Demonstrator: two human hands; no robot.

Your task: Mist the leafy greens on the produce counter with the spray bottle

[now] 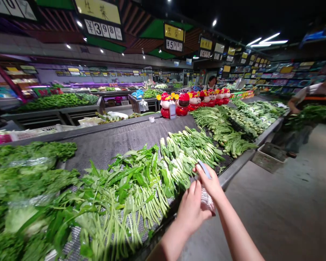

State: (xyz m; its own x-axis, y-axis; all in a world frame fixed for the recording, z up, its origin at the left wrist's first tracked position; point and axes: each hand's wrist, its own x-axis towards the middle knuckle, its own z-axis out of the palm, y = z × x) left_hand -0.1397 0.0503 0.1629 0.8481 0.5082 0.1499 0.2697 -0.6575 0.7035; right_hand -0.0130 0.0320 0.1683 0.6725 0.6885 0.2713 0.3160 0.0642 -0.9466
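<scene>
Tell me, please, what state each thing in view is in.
Left hand: closed around a bundle.
Right hand: pinching a grey-blue strip.
Bundle: striped, partly hidden.
Long-stemmed greens: loose, spread out.
Lettuce: piled, some in clear film.
Figurines: upright, in a row.
Crate: upright on the floor.
Ceiling lights: lit.

You faced a sloping dark-grey mesh-lined stand (116, 139) bearing long-stemmed leafy greens (136, 203) lower centre, frilly green lettuce (38, 181) lower left.

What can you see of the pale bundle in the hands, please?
The bundle is whitish, with fine lines suggesting wound string, though its material is uncertain. The left hand holds it; the right hand is close above, contact unclear. Both hide much of it. It appears beside the rack's front edge.
</scene>
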